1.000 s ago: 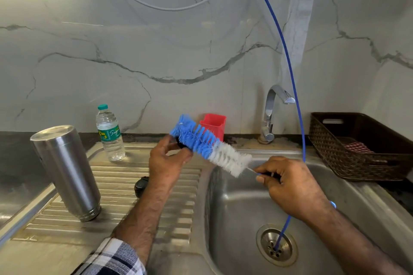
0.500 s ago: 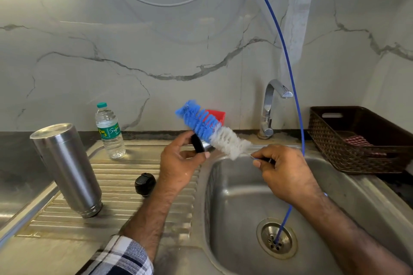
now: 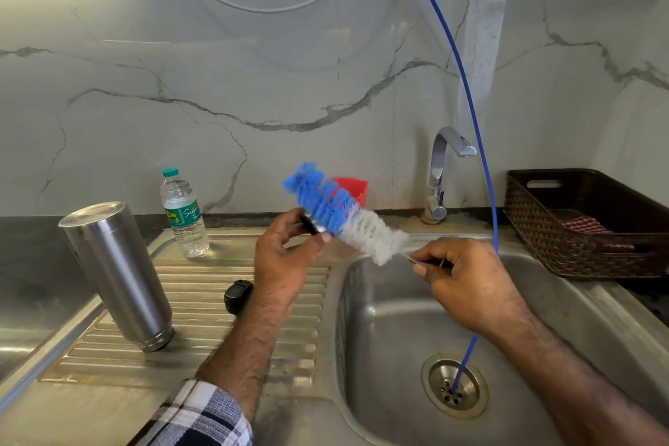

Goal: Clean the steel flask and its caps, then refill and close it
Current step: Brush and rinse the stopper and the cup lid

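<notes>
Silver steel flask (image 3: 116, 275); bottle brush (image 3: 344, 215) with blue bristles at the tip, white nearer the handle; black cap (image 3: 237, 295); red cup (image 3: 353, 188); dark brown woven basket (image 3: 579, 250) holding red-checked cloth (image 3: 584, 224); white marble wall (image 3: 253, 83) with grey veins; blue-and-white plaid sleeve (image 3: 202, 416).

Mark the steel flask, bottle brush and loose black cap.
steel flask (image 3: 119, 279): head view, side wall.
bottle brush (image 3: 325, 205): head view, blue bristles.
black cap (image 3: 237, 295): head view, top, on drainboard.

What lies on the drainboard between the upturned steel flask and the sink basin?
In the head view, a black cap lies on the ribbed drainboard between the steel flask and the sink basin, partly behind the left forearm.
</notes>
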